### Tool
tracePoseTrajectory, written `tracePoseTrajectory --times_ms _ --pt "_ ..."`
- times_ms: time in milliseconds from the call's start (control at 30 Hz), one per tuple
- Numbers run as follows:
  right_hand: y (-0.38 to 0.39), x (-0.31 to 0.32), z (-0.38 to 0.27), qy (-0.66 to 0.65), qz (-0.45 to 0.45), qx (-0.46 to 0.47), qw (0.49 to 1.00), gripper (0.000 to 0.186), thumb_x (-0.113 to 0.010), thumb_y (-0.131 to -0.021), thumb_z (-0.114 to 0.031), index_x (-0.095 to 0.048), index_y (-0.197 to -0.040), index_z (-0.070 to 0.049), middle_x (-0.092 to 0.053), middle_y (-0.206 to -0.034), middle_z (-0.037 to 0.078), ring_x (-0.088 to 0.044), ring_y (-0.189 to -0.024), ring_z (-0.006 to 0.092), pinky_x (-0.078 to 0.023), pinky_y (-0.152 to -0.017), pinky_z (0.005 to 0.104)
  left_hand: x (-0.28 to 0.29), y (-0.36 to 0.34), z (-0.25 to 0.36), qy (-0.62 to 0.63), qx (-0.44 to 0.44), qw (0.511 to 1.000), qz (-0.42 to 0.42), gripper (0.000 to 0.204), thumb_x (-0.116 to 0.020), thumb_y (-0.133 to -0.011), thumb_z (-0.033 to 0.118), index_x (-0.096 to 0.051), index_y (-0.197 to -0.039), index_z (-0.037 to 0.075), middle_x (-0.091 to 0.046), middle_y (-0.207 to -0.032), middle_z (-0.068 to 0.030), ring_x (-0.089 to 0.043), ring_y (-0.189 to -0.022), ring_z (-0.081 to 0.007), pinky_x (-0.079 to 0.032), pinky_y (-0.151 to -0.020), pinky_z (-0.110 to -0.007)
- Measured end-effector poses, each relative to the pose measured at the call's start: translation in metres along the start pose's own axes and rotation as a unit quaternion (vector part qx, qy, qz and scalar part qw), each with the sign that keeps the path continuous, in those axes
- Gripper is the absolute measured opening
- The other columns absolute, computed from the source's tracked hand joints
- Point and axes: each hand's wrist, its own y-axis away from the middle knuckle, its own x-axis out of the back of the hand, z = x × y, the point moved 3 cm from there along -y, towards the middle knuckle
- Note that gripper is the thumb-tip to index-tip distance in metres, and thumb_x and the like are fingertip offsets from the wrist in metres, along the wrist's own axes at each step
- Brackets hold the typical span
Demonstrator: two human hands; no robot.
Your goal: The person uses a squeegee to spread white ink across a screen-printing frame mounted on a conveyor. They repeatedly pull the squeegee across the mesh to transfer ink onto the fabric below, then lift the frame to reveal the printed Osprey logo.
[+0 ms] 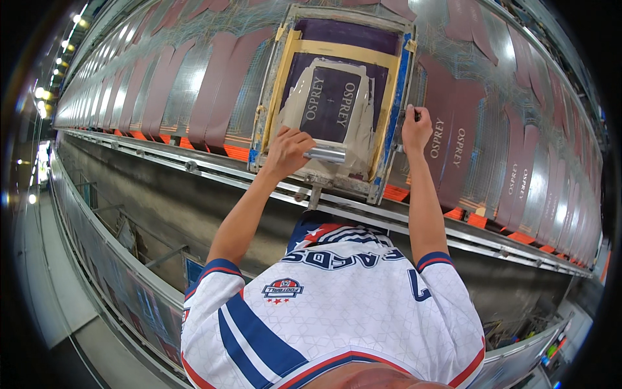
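While my left hand is clamped on a silver scraper over the near end of a taped frame, my right hand (fingers curled; whether gripping, I cannot tell) is at its right edge. Beneath: long bench, maroon panels both sides.

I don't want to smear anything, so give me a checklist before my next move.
1. Metal squeegee gripped in left hand: ok.
2. Right hand gripping printing frame: cannot tell; it is curled by the right edge.
3. Lettering in dark window uncovered by beige paste: ok.
4. Maroon panel right of frame showing pale lettering: ok.
5. Alignment beneath frame: cannot tell, hidden.
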Motion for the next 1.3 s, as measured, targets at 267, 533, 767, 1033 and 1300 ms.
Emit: tracePoseTrajectory --times_ms 267,533,767,1033,1300 --pt "-0.006 -0.005 0.006 0.066 0.01 -0.037 0.997 0.028 -0.063 -0.097 -0.034 -0.065 -0.093 -0.007 -0.066 -0.076 0.014 -0.066 -0.072 0.034 -0.049 -0.07 0.0444 0.005 0.036 0.016 0.019 0.005 0.999 -0.049 0.029 -0.076 -0.061 0.006 -0.067 -0.087 0.014 -0.069 -0.093 0.0013 -0.062 -0.09 -0.0205 -0.044 -0.086 -0.037" --pt "-0.014 0.004 -0.007 0.226 -0.139 -0.101 0.959 0.035 -0.062 -0.097 -0.043 -0.068 -0.107 -0.01 -0.071 -0.094 0.015 -0.068 -0.086 0.0336 -0.052 -0.078 0.0458 -0.025 -0.077 -0.06 -0.012 -0.037 0.999 -0.016 0.028 -0.075 -0.062 0.004 -0.067 -0.086 0.013 -0.07 -0.093 -0.0008 -0.064 -0.09 -0.0216 -0.044 -0.083 -0.038" --pt "-0.066 -0.039 -0.113 0.0 -0.279 0.221 0.934 0.053 -0.07 -0.089 -0.05 -0.069 -0.118 -0.006 -0.07 -0.114 0.02 -0.066 -0.104 0.0364 -0.05 -0.096 0.0444 -0.036 -0.189 -0.123 0.052 -0.014 0.997 -0.053 0.021 -0.084 -0.067 0.015 -0.073 -0.084 0.011 -0.07 -0.08 -0.004 -0.066 -0.081 -0.0272 -0.045 -0.078 -0.041" --pt "-0.076 -0.121 -0.144 0.285 -0.367 0.225 0.856 0.019 -0.07 -0.074 -0.014 -0.068 -0.09 -0.004 -0.071 -0.088 0.02 -0.068 -0.091 0.0397 -0.052 -0.087 0.047 -0.049 -0.223 -0.139 0.031 0.026 0.991 -0.13 0.025 -0.085 -0.068 0.024 -0.073 -0.083 0.008 -0.069 -0.075 -0.007 -0.066 -0.079 -0.0297 -0.046 -0.073 -0.044" --pt "0.107 -0.064 -0.104 0.257 -0.359 0.307 0.843 0.02 -0.07 -0.071 -0.01 -0.064 -0.09 -0.007 -0.067 -0.086 0.013 -0.064 -0.093 0.0313 -0.046 -0.087 0.0434 -0.018 -0.039 -0.043 0.112 0.038 0.988 -0.104 0.029 -0.083 -0.059 0.009 -0.072 -0.086 0.014 -0.071 -0.084 -0.0015 -0.067 -0.08 -0.0245 -0.043 -0.074 -0.042"
